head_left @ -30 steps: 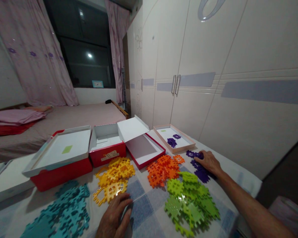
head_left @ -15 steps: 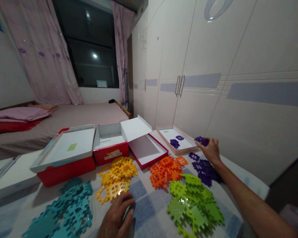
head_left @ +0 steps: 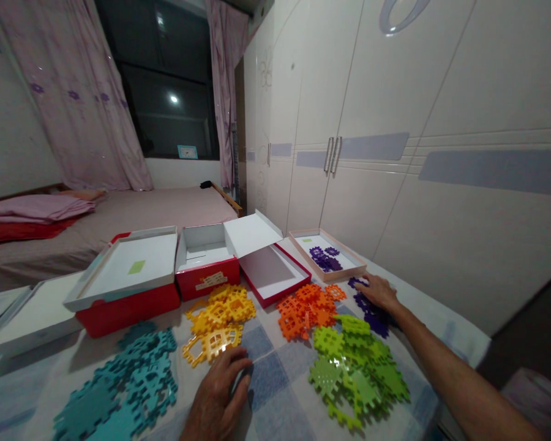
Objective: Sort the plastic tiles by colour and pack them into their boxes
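My right hand (head_left: 379,293) is at the purple interlocking building pieces (head_left: 375,321), its fingers apart and touching the upper end of the pile; no piece is visibly gripped. More purple pieces (head_left: 327,262) lie in a shallow pale-pink box lid (head_left: 344,275) just beyond. My left hand (head_left: 221,392) rests on the table with its fingers loosely apart, holding nothing. Its fingertips are close to the yellow pieces (head_left: 224,309). Orange pieces (head_left: 305,309) and lime-green pieces (head_left: 358,373) lie between my hands, and teal pieces (head_left: 123,392) to the left.
A red box (head_left: 206,275) with a white flap stands open at the back, a red-rimmed lid (head_left: 280,282) beside it. Another red box (head_left: 128,306) carries a white tray. White lids (head_left: 32,312) lie far left. A wardrobe (head_left: 371,122) borders the table's far side.
My right hand has moved back from the box lid down to the purple pile. The purple piece it held is gone from it, and more purple pieces lie in the lid. My left hand stays put.
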Action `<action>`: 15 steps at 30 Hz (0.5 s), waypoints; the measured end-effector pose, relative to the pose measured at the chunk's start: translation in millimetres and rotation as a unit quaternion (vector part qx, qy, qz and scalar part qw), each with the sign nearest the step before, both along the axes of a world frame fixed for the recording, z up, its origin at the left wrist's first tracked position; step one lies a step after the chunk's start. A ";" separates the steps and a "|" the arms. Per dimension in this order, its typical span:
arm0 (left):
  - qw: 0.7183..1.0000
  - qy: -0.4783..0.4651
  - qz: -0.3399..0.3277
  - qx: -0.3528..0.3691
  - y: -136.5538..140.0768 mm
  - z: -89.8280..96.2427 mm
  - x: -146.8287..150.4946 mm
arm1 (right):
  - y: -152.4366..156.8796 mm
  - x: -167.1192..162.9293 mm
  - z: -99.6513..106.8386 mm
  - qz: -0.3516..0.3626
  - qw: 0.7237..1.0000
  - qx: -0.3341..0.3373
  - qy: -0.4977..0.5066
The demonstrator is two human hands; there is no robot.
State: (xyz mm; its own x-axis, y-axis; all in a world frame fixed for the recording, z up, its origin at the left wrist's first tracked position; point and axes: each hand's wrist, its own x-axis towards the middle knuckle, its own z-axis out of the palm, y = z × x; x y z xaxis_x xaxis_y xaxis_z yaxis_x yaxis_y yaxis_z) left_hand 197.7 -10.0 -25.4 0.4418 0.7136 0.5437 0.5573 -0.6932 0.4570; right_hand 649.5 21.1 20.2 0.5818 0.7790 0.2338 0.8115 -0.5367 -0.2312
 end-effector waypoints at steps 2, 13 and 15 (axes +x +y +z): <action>1.000 -0.002 -0.003 -0.001 0.1 0.1 -0.2 | -1.3 -2.3 -7.5 0.023 0.999 -0.024 -0.009; 0.999 0.009 -0.002 -0.034 -1.1 1.6 0.2 | -19.0 -7.3 12.2 0.068 0.996 0.001 -0.055; 0.999 0.009 0.000 -0.039 -1.1 1.1 0.4 | -10.0 -8.7 24.4 0.103 0.993 0.052 -0.024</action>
